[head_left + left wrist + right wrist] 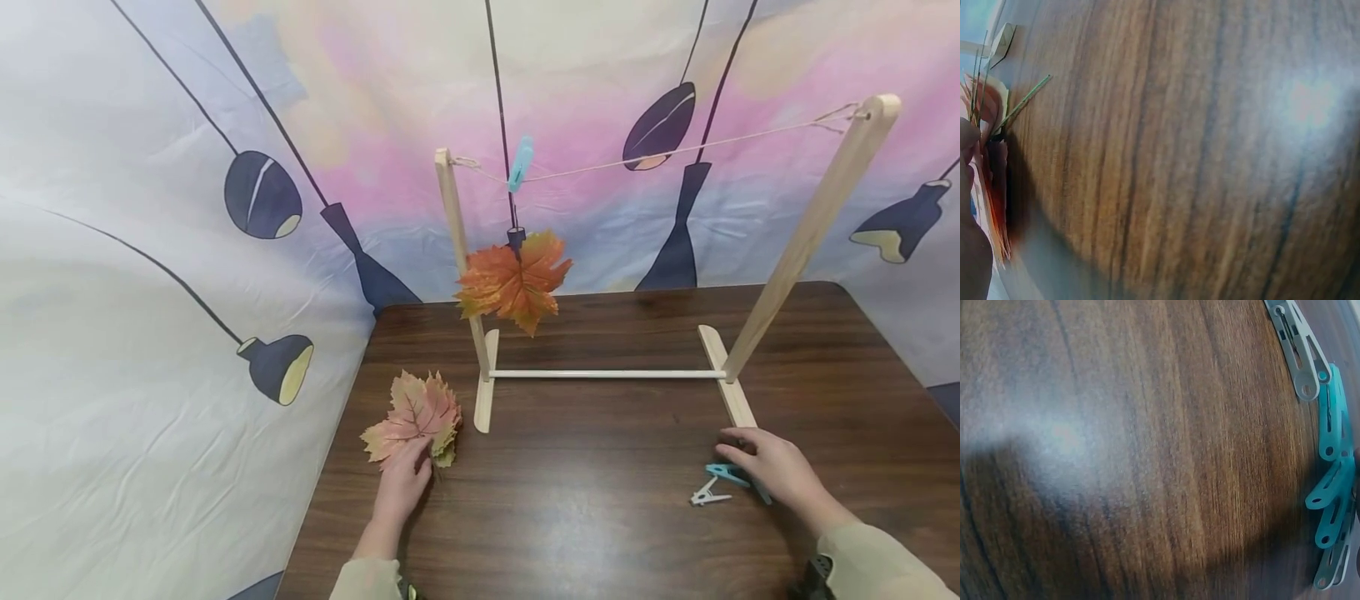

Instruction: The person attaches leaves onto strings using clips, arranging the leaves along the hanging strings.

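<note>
At the table's left, my left hand [406,477] pinches a small stack of pink-and-yellow artificial maple leaves [417,410] by the stem end. Thin green stems [1025,103] stick out past the fingertips in the left wrist view. My right hand [780,471] hovers with fingers loosely bent over a little group of clothespins. A blue clothespin [726,473] lies under the fingers, with a white clothespin [707,493] beside it; more blue and grey ones show in the right wrist view. An orange maple leaf [517,279] hangs below a blue clothespin [518,164] on the string.
A wooden stand with a left post [459,225], a right post [813,225] and a white crossbar [607,374] stands at the back of the dark wood table [570,467]. A string [600,167] spans the post tops. Behind hangs a cloth [360,100] printed with lamps.
</note>
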### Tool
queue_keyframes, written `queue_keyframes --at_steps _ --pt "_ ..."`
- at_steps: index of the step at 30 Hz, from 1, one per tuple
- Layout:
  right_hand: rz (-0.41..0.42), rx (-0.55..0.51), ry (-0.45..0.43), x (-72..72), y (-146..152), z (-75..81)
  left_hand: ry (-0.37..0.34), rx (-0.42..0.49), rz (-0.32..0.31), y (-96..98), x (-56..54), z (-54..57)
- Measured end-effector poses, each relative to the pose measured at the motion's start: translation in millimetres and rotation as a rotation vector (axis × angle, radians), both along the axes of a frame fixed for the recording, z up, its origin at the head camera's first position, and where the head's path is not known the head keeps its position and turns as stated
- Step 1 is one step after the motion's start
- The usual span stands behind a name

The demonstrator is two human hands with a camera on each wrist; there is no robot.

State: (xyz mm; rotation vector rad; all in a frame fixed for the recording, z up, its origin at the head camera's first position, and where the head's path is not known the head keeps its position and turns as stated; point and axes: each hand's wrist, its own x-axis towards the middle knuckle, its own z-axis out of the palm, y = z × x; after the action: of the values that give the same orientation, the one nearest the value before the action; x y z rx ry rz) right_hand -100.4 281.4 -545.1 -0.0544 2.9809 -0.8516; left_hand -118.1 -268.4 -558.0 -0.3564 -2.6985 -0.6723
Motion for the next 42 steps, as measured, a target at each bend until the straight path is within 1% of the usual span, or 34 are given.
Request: queue_keyframes --at_steps 5,7,9,13,16,20,23,27,31,33,35,37,40,42 --pt "-0.002 -0.001 0.025 1.2 1.2 2.5 -0.017 0.002 -0.011 -0.7 -0.5 3.1" --pt "-0.005 0.004 0.043 2.1 2.7 2.9 -0.01 0.002 -0.018 -1.1 -0.2 4.6" --pt "-0.002 0.008 0.052 3.1 5.2 3.2 0.01 0.008 -0.026 -1.7 0.4 6.7" --pt "0.004 0.021 0.04 5.4 11.5 3.2 0.081 0.018 -0.052 -3.1 0.0 10.9" --pt "0.008 0.04 0.035 7.0 15.3 2.3 0.104 -0.001 -0.063 -3.6 -1.5 13.3" --pt "0.019 0.051 0.043 8.8 16.6 1.0 0.086 -0.031 -0.051 -3.7 -2.0 14.2" --pt "0.031 0.05 0.057 9.5 16.5 0.3 0.087 -0.016 -0.031 -3.7 -1.5 13.6" --pt "0.053 0.077 0.096 10.6 17.8 -1.6 0.085 0.035 0.006 -3.3 -2.2 13.5" --pt "0.073 0.097 0.117 13.6 19.5 -4.0 0.023 0.121 0.06 -2.1 -2.3 15.7" --pt "0.07 0.098 0.123 16.1 19.3 -5.5 -0.011 0.168 0.083 -1.1 -1.2 18.5" --pt "0.067 0.094 0.119 17.9 19.2 -6.3 -0.032 0.208 0.099 -0.1 -0.1 22.1" --pt "0.064 0.093 0.096 19.3 19.0 -6.6 -0.026 0.239 0.099 0.5 -0.5 25.2" --pt "0.065 0.091 0.082 21.8 18.6 -8.1 0.014 0.264 0.09 0.9 -2.5 27.8" --pt "0.073 0.093 0.114 23.9 17.7 -10.4 0.051 0.273 0.079 1.0 -3.8 29.0"
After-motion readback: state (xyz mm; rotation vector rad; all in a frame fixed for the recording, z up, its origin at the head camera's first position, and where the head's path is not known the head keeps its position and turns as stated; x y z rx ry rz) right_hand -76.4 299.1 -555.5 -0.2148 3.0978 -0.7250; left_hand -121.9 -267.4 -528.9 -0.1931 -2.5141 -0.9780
